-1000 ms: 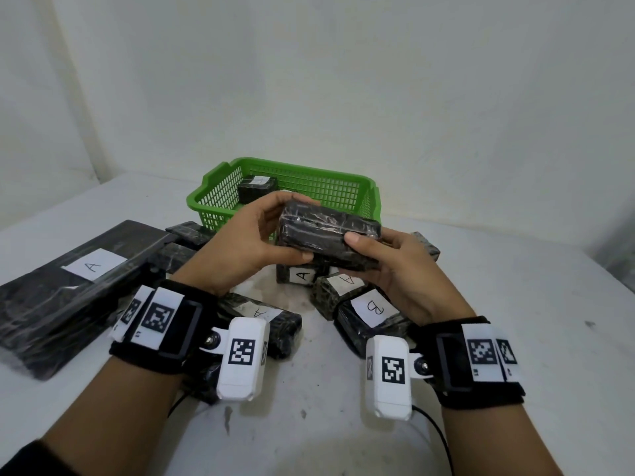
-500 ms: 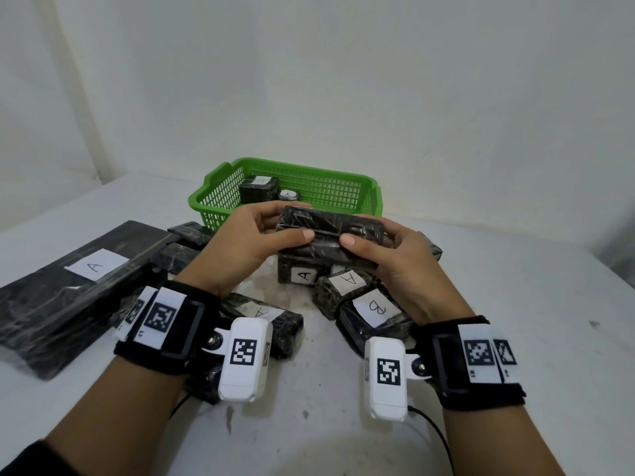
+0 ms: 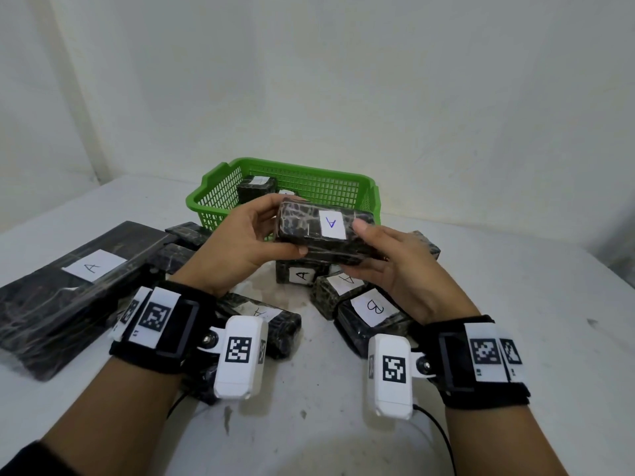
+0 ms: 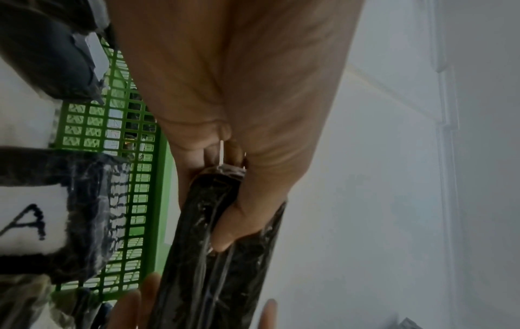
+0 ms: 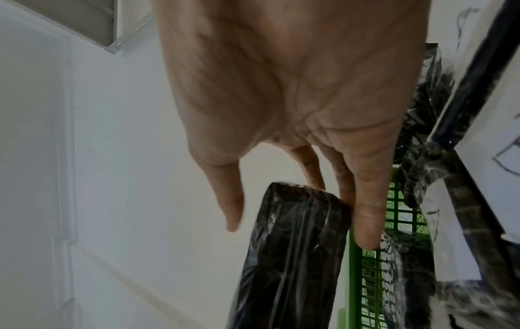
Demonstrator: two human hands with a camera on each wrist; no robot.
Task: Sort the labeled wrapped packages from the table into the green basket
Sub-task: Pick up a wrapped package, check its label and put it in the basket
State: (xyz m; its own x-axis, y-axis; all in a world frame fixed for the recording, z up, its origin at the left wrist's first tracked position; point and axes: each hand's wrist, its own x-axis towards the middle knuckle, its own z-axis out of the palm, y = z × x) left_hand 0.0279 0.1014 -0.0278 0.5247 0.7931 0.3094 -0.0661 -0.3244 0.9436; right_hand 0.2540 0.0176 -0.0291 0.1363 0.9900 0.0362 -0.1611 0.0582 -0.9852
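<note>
Both hands hold one dark wrapped package [image 3: 319,231] in the air just in front of the green basket [image 3: 343,190]. Its white label with a blue "A" [image 3: 332,224] faces me. My left hand [image 3: 247,242] grips its left end, thumb underneath; in the left wrist view the thumb lies across the package [image 4: 214,244]. My right hand [image 3: 388,259] grips the right end, thumb on top, fingers below, as the right wrist view shows on the package [image 5: 292,256]. Two small labelled packages [image 3: 257,188] lie inside the basket.
Several wrapped packages stay on the white table below my hands: small ones marked A [image 3: 302,274], one marked B [image 3: 372,312], another A [image 3: 275,321]. A long flat package marked A [image 3: 68,286] lies at the left. Walls stand close behind the basket.
The package has been turned over in my hands, so its A label, hidden before, now faces up. Both hands shifted their hold and stayed in front of the basket.
</note>
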